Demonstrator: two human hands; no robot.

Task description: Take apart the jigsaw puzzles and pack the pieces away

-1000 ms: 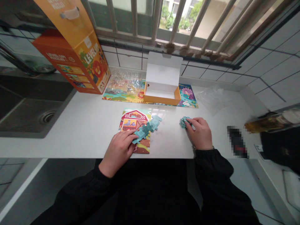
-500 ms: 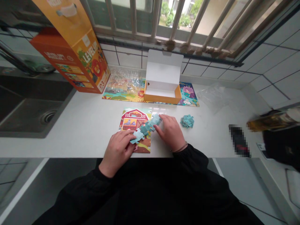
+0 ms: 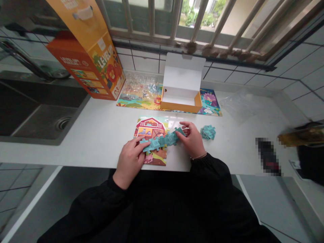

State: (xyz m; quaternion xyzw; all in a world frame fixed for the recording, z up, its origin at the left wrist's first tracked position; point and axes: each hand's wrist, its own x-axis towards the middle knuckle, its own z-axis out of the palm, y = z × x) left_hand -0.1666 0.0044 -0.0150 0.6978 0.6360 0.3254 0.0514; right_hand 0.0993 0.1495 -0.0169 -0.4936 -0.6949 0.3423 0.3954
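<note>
A row of teal jigsaw puzzle pieces (image 3: 162, 140) stretches between my two hands, over a picture card (image 3: 151, 124) with a red barn on it. My left hand (image 3: 130, 157) pinches the row's left end between thumb and fingers. At the other end, my right hand (image 3: 192, 140) grips a piece with the thumb on top, its index finger raised. Just right of that hand lies a small heap of teal puzzle pieces (image 3: 208, 132) on the white counter. My fingers hide part of both end pieces.
An open white-and-orange box (image 3: 181, 106) stands on colourful picture sheets (image 3: 138, 104) at the back. Clear plastic packaging (image 3: 141, 86) and a plastic bag (image 3: 239, 104) lie there too. An orange carton (image 3: 86, 67) stands beside the sink (image 3: 50, 118). A pixelated dark object (image 3: 268, 157) lies right.
The row of pieces has turned from a steep slant to nearly level, its right end swinging down and right with my right hand. The whole view has shifted slightly.
</note>
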